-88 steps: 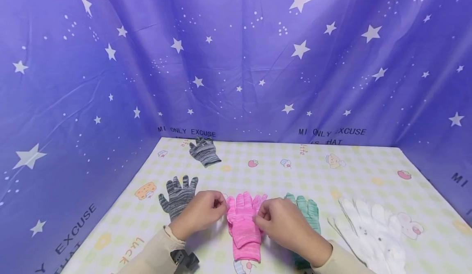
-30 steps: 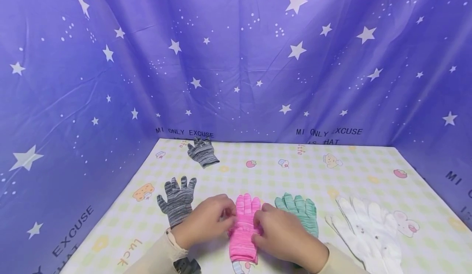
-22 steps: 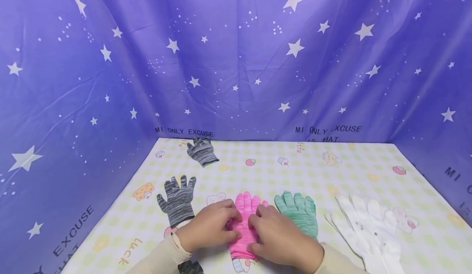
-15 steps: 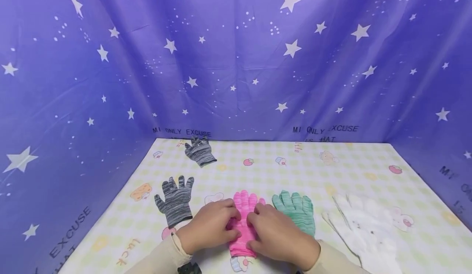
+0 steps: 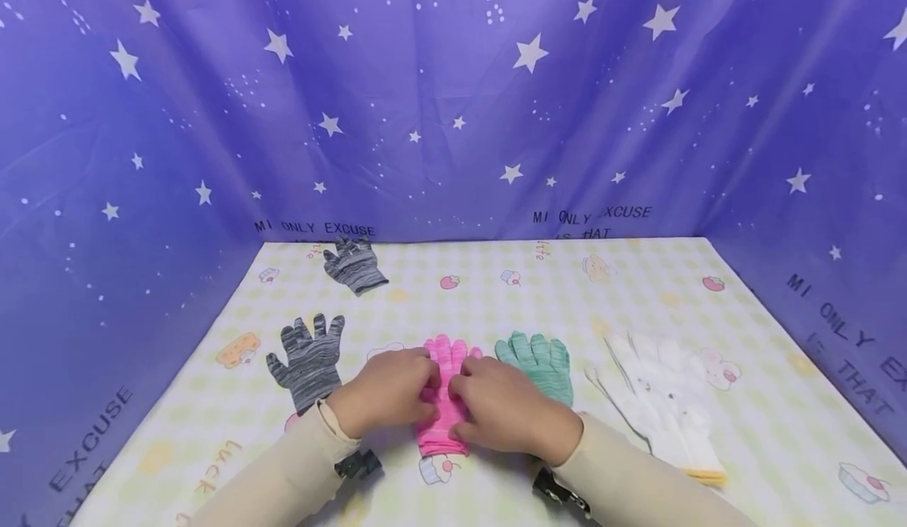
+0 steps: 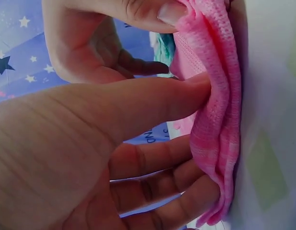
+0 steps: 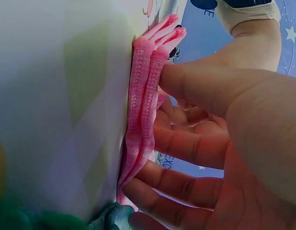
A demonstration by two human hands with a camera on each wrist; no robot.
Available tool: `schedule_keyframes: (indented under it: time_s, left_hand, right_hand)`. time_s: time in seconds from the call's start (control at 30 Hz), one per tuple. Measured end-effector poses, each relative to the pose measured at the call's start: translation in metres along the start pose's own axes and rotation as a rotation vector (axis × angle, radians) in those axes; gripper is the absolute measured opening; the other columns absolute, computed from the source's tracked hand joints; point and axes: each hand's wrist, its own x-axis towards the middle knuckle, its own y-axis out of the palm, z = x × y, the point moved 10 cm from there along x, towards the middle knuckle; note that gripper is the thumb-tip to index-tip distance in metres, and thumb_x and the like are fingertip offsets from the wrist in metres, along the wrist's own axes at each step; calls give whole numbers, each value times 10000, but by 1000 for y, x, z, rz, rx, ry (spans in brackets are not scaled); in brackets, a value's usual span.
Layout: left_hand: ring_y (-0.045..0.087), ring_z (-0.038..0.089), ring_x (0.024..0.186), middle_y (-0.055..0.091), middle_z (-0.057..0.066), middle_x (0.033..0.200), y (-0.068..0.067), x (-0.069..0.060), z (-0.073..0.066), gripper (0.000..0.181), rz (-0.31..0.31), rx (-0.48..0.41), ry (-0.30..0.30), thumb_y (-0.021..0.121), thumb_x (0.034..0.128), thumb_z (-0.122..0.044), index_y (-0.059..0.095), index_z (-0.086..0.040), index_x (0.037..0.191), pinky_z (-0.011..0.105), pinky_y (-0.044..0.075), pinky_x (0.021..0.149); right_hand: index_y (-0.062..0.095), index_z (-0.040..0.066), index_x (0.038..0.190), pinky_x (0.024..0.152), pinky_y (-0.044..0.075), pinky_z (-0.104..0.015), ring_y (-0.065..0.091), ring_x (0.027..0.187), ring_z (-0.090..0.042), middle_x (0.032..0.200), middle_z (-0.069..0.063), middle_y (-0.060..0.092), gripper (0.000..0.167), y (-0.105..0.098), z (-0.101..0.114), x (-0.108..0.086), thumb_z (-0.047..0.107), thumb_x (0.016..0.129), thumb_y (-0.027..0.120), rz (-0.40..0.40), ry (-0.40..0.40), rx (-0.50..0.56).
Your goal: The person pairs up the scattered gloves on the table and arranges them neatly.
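Note:
Two pink knit gloves [image 5: 446,369] lie stacked flat on the table, fingers pointing away, cuffs nearly even at the near end. My left hand [image 5: 386,391] is at their left side; in the left wrist view its thumb presses the glove layers [image 6: 217,124] and its lightly bent fingers touch the edge. At the right side my right hand [image 5: 510,409] does likewise, its thumb and spread fingertips against the stacked edges [image 7: 143,96]. Neither hand visibly pinches the fabric. Just right of the pink stack lie green gloves [image 5: 538,369], partly hidden by my right hand.
A grey striped glove [image 5: 308,361] lies left of my left hand, another grey glove [image 5: 356,265] near the far edge. White gloves [image 5: 669,401] with a yellow cuff edge lie at the right. A purple star-printed curtain [image 5: 453,102] encloses the checked tablecloth [image 5: 453,298].
The upper pink glove, earlier set off from the lower one, now lies nearly flush with it. Both hands have moved down along the sides toward the cuffs. The head view has shifted.

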Motion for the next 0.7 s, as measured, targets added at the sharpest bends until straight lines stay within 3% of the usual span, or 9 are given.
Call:
schedule_keyframes:
  time_s: [0.53,0.7]
  left_hand:
    - [493,110,652,507,-88,776,-1,-1,7,233,-5,19,-26,859,762,-285,651,-190,805,295,424,590]
    - [484,106,653,506,-88,771,1,2,0,228,2,22,-6,858,763,-280,660,-183,821,288,414,594]
  right_hand:
    - [661,200,878,643,387,-286,439,689,-114,777,87,465,290,3,5,7,453,844,796,49,-30,-62]
    - [677,188,902,660,397,-303,444,697,-119,788,83,477,282,2,2,1,441,851,790,51,-17,-46]
